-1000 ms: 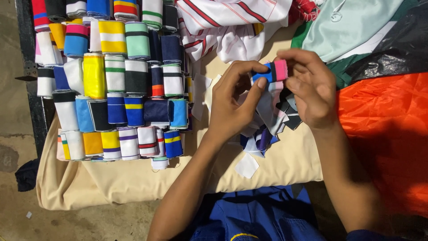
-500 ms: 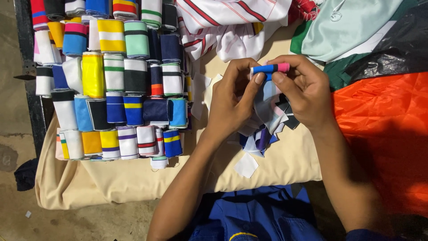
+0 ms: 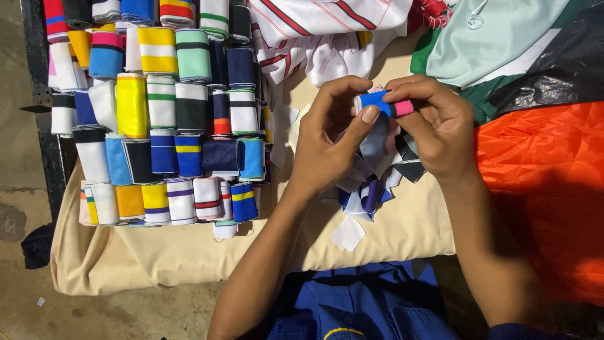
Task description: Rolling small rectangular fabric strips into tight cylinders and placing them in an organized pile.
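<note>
left hand and right hand both pinched on a small blue-and-pink ribbed fabric roll

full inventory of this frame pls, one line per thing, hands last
rolled ribbed bands: dozens, striped and plain in many colours, packed in rows at left
small band roll: one, blue with a pink end, pinched between both hands
loose fabric strips: several, blue, purple, white, grey, under the hands
beige cloth: one, covers the table
striped shirt: one, white with red, top centre
orange fabric: one, right
mint garment: one, top right
left hand: on the roll
right hand: on the roll
</note>
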